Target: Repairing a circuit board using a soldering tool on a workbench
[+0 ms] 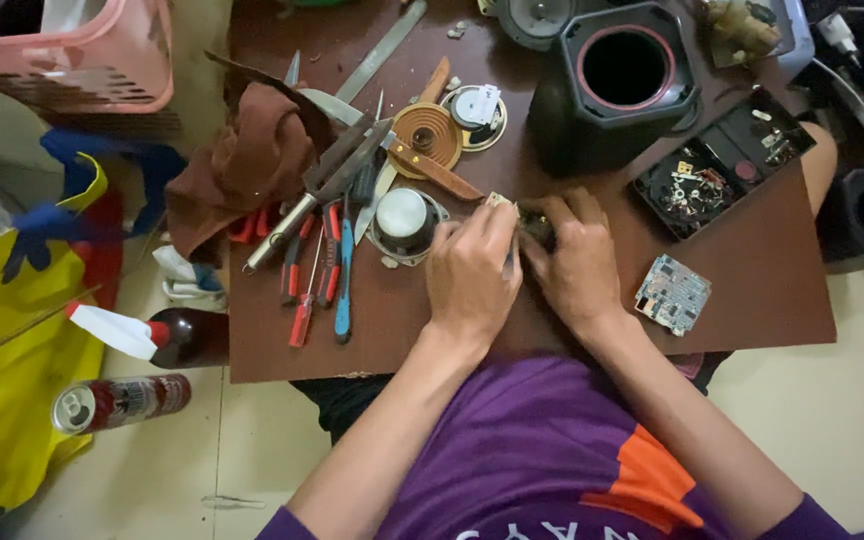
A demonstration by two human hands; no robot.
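My left hand (470, 272) and my right hand (574, 262) meet over the middle of a brown board (752, 300), fingers closed together on a small dark part (534, 226) that is mostly hidden between them. A pale edge of it shows at my left fingertips. Just left of my left hand lies a round speaker driver (404, 224) with a shiny magnet. A small blue-grey circuit board (672, 293) rests to the right of my right wrist.
Screwdrivers with red and blue handles (322, 275), pliers (317, 190) and a brown cloth (242, 165) lie at the left. A black speaker box (624, 75) and an open black panel with parts (717, 165) stand behind. A spray can (117, 400) lies on the floor.
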